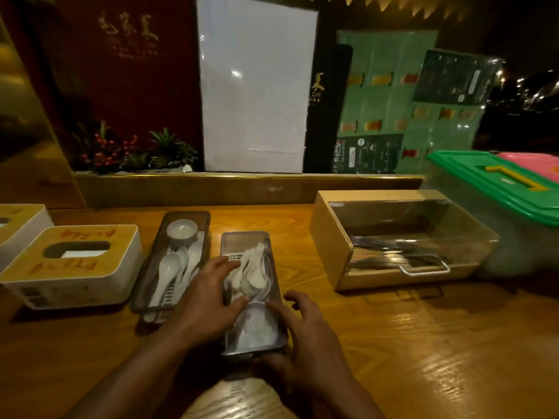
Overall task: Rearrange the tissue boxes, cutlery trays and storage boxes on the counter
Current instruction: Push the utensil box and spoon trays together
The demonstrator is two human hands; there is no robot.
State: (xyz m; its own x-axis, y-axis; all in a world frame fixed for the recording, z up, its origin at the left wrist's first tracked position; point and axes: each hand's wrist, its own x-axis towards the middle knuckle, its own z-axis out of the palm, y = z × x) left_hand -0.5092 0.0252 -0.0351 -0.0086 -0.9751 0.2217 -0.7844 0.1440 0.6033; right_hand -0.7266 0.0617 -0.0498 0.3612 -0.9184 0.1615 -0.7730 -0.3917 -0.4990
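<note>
A metal cutlery tray (245,241) full of white spoons lies in the middle of the wooden counter (423,343). My left hand (208,300) grips its left rim, fingers over the spoons. My right hand (305,334) holds its near right corner. To the left lies a darker cutlery tray (157,267) with white spoons and a small white bowl (182,231). Further left sits a white tissue box (72,267) with a wooden top, and another tissue box (18,225) shows at the left edge. A wooden cutlery box (329,237) with a clear lid stands to the right.
A clear storage box with a green lid (490,189) stands at the far right, a pink lid (532,164) behind it. Along the back run a raised ledge (242,189), a plant arrangement with red berries (133,152), a white board (257,95) and green menu sheets (393,101).
</note>
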